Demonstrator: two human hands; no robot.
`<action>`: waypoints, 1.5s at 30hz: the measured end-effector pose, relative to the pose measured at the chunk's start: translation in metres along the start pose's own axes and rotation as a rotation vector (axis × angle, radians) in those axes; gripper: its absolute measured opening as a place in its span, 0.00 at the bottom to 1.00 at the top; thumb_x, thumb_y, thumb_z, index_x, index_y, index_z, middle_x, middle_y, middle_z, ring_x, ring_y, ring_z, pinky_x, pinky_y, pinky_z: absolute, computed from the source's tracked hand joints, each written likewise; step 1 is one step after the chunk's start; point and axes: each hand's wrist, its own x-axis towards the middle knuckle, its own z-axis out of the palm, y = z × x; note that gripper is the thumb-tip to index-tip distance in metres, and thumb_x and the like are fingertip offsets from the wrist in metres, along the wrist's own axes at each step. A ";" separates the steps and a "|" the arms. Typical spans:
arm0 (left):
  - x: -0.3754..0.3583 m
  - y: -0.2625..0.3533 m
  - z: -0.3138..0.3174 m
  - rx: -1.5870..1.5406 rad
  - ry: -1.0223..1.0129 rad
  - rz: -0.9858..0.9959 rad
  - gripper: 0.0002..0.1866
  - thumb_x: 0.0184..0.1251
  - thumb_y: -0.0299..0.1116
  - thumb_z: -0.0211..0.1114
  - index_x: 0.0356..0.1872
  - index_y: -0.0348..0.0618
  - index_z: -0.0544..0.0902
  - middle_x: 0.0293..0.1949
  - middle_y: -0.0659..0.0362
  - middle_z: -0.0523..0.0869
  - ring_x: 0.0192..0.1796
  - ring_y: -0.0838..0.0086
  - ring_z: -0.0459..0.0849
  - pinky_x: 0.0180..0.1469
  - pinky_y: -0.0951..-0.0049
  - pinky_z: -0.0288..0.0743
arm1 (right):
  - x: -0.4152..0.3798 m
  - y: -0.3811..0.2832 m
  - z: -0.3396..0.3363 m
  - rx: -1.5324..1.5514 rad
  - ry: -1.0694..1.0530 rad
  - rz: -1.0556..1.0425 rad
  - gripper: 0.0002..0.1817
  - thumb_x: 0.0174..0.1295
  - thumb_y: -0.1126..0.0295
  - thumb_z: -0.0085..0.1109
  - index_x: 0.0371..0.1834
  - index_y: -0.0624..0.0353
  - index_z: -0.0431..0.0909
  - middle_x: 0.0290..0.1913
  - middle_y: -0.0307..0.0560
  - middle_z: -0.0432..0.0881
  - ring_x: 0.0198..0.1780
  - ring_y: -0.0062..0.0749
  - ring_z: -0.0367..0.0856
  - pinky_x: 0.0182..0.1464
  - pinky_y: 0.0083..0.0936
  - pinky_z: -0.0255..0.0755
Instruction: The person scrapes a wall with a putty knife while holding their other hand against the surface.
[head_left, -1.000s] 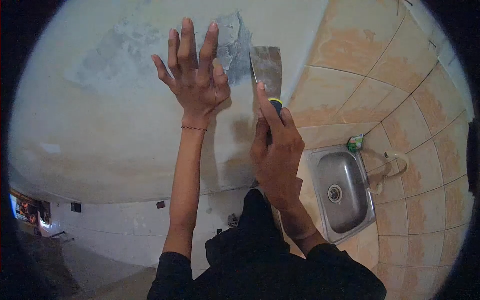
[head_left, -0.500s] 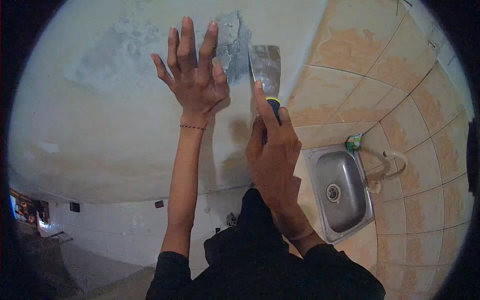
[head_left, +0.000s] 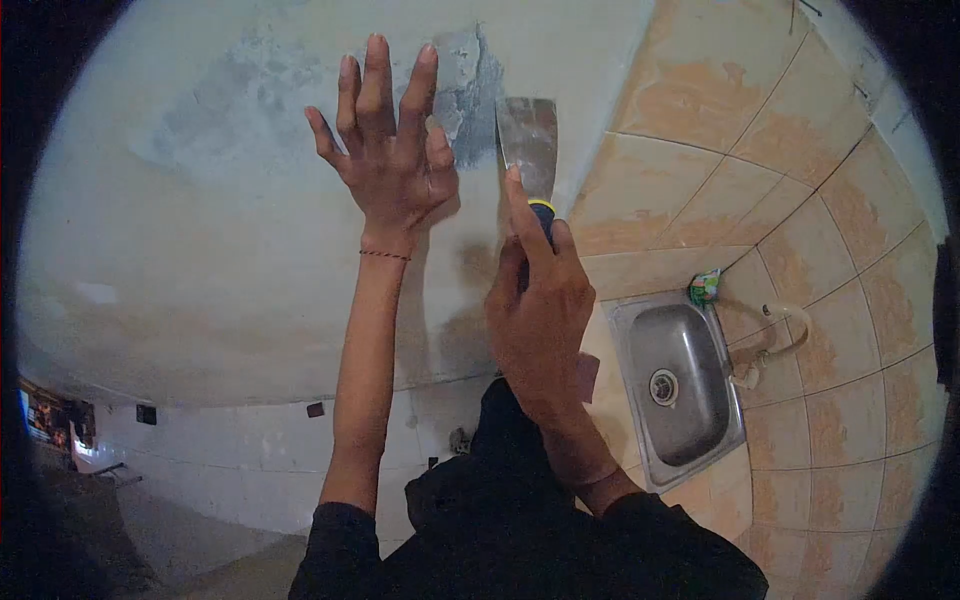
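My right hand [head_left: 541, 300] grips a putty knife by its dark handle, the index finger stretched along the metal blade [head_left: 530, 145]. The blade's left edge is right beside a rough grey patch [head_left: 478, 110] where the paint has come off the pale wall [head_left: 220, 260]. My left hand [head_left: 392, 170] lies against the wall left of the blade, fingers spread, holding nothing. Its fingers overlap part of the bare grey area [head_left: 240, 110]. A thin cord bracelet [head_left: 385, 254] circles the left wrist.
To the right, a steel sink [head_left: 690, 385] is set in a tiled counter, with a green packet [head_left: 704, 287] at its corner and a pale tap [head_left: 795, 330] beyond. Orange-beige tiles [head_left: 690, 110] cover the adjoining wall. White floor tiles [head_left: 250, 435] show at lower left.
My right hand and the putty knife have shifted slightly down and left. My left hand stays almost in the same place on the wall.
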 end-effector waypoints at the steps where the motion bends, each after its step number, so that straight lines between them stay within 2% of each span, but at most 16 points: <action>1: 0.001 -0.001 0.000 0.001 0.008 0.007 0.29 0.75 0.52 0.34 0.72 0.72 0.72 0.76 0.64 0.67 0.78 0.67 0.61 0.81 0.51 0.25 | 0.002 -0.001 0.000 0.002 0.002 -0.001 0.36 0.67 0.74 0.54 0.80 0.42 0.60 0.44 0.59 0.74 0.36 0.55 0.81 0.35 0.46 0.78; 12: 0.000 0.001 -0.001 -0.017 0.014 -0.004 0.29 0.77 0.53 0.32 0.72 0.72 0.72 0.76 0.64 0.67 0.78 0.67 0.61 0.81 0.51 0.25 | 0.004 -0.004 -0.002 0.014 0.018 0.013 0.35 0.66 0.75 0.54 0.79 0.42 0.62 0.42 0.57 0.74 0.35 0.54 0.81 0.35 0.46 0.77; 32: -0.002 0.002 -0.001 -0.040 0.004 -0.005 0.29 0.74 0.50 0.36 0.72 0.72 0.72 0.76 0.64 0.67 0.79 0.67 0.59 0.81 0.51 0.24 | -0.003 0.002 0.002 -0.036 0.009 0.020 0.38 0.63 0.76 0.56 0.79 0.41 0.62 0.41 0.56 0.73 0.34 0.53 0.81 0.34 0.44 0.77; 35: -0.001 0.001 -0.001 -0.013 -0.002 -0.003 0.28 0.73 0.49 0.38 0.72 0.72 0.72 0.76 0.64 0.67 0.79 0.67 0.59 0.81 0.51 0.25 | 0.001 0.008 0.008 0.035 0.048 -0.007 0.37 0.63 0.76 0.55 0.78 0.42 0.63 0.41 0.56 0.73 0.34 0.55 0.80 0.34 0.44 0.77; 38: -0.003 0.001 -0.001 -0.003 -0.015 -0.003 0.28 0.73 0.49 0.39 0.72 0.71 0.73 0.76 0.64 0.67 0.79 0.67 0.59 0.81 0.51 0.25 | 0.012 0.007 0.008 0.054 0.070 -0.015 0.35 0.65 0.76 0.53 0.78 0.42 0.63 0.40 0.58 0.73 0.34 0.56 0.80 0.33 0.45 0.77; 41: -0.002 0.001 -0.003 -0.005 -0.018 -0.001 0.28 0.73 0.48 0.39 0.72 0.71 0.73 0.76 0.64 0.67 0.79 0.67 0.60 0.81 0.51 0.25 | 0.001 0.004 0.005 0.064 0.093 0.025 0.24 0.75 0.70 0.47 0.73 0.43 0.72 0.33 0.57 0.72 0.33 0.53 0.76 0.37 0.40 0.73; 45: -0.001 0.002 -0.003 -0.010 -0.010 -0.010 0.28 0.73 0.49 0.38 0.71 0.71 0.73 0.76 0.64 0.68 0.78 0.67 0.61 0.81 0.52 0.25 | 0.008 0.003 0.007 0.032 0.066 0.046 0.25 0.74 0.71 0.47 0.74 0.43 0.71 0.33 0.56 0.71 0.33 0.53 0.77 0.37 0.41 0.73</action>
